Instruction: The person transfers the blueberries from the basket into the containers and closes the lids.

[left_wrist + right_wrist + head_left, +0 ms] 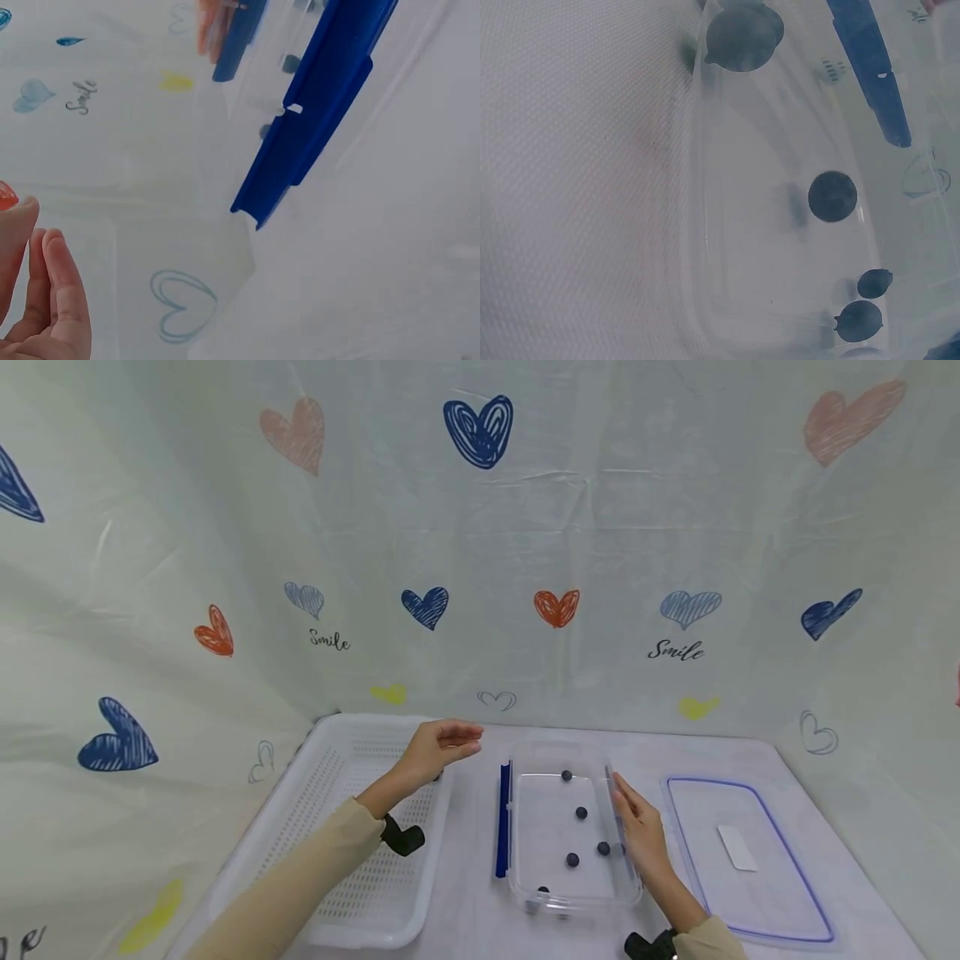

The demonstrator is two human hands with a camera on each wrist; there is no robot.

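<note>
My left hand (450, 746) hovers over the gap between the white basket and the clear box, fingers nearly straight, thumb a little apart. Nothing shows between its fingers (67, 281) in the left wrist view. Against the right wall of the clear plastic box (525, 897) rests my right hand (643, 837), its fingers fairly straight along the outside. Several dark round blueberries (581, 812) lie scattered on the box floor, and the right wrist view shows one blueberry (832, 196) through the wall. A blue latch flap (503, 821) hangs on the box's left side.
On the left stands a white perforated basket (420, 910), with a small dark thing partly hidden behind my left wrist. A clear lid (780, 918) with a blue seal lies at right, a white label (737, 847) on it. A heart-printed curtain (600, 552) hangs behind the table.
</note>
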